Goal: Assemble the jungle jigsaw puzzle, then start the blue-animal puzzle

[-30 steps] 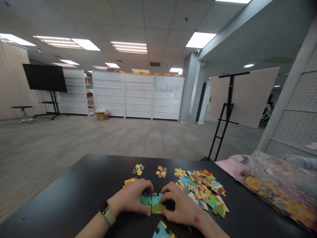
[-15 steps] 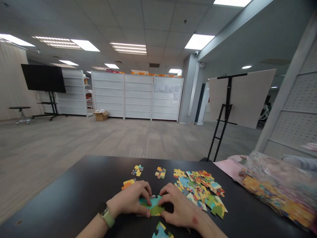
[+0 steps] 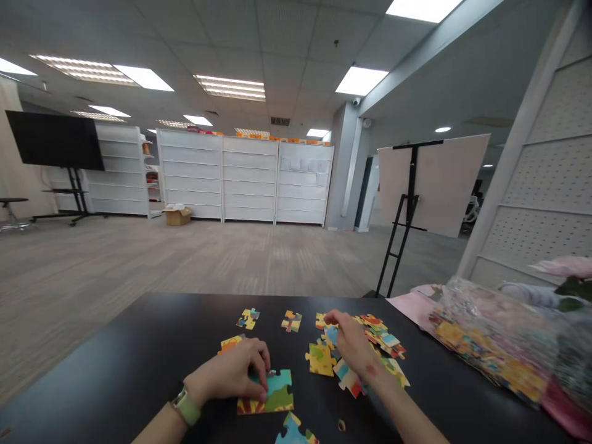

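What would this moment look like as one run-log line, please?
left hand: on joined puzzle pieces | right hand: at puzzle pile | plastic bag: right of pile

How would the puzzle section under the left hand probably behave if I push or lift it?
The puzzle section lies flat, so it would probably slide across the table rather than roll. Looking thin under the left hand, it is likely light. Its edge has notches, suggesting interlocking pieces, so it might separate if lifted by one corner.

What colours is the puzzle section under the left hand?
The puzzle section shows turquoise, green, yellow and red, in head view.
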### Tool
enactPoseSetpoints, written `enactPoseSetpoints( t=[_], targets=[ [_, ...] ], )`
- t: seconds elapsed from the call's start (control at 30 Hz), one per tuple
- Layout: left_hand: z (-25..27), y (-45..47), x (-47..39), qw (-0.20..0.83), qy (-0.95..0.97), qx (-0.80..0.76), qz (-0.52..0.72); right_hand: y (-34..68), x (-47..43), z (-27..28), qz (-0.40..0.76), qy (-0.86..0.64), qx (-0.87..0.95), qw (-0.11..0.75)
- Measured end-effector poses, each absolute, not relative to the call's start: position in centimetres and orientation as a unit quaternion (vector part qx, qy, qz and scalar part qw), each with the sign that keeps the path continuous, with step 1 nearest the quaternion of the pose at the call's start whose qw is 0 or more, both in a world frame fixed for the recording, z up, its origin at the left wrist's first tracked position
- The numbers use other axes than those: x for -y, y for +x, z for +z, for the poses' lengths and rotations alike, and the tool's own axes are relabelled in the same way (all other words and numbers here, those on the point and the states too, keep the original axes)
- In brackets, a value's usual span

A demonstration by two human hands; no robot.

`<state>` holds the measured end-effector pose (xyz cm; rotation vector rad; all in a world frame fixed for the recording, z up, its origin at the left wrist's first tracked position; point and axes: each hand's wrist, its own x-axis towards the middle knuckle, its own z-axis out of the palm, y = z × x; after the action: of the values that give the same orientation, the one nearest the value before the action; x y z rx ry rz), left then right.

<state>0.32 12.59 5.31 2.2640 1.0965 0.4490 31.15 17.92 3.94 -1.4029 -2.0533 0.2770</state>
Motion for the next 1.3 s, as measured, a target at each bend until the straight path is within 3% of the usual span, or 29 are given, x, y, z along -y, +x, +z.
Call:
enactPoseSetpoints(
  t=[0.2,0.47,0.6,0.77,0.93,1.1,1.3],
  targets=[
    [4.9,-0.4,-13.0,0.258,0.853,-0.413,0.189,33.0,-18.6,5.3,0.102,-0.556,0.771,0.293],
    [5.1,-2.2,-14.7,0.115,0.810,-0.506,0.272,31.4,-16.9,4.1,0.149,-0.526,0.807,0.226],
    [5.0,-4.0,-15.4,0.083,0.778,-0.573,0.243,31.3,-17.1,4.5,0.142,-0.513,0.807,0.254],
    [4.4,-5.2,-15.3,0.127,0.790,-0.570,0.188,36.1,-19.6,6.4,0.126,-0.594,0.746,0.273],
    [4.1,-5.3,-15.2,0.197,0.794,-0.549,0.172,39.7,-19.8,6.7,0.178,-0.633,0.727,0.199],
    [3.5,-5.3,-15.7,0.224,0.779,-0.552,0.194,39.2,-18.6,5.9,0.211,-0.634,0.729,0.148],
    [3.5,-5.1,-15.8,0.217,0.782,-0.541,0.222,36.5,-18.4,5.3,0.209,-0.606,0.751,0.159]
  ],
)
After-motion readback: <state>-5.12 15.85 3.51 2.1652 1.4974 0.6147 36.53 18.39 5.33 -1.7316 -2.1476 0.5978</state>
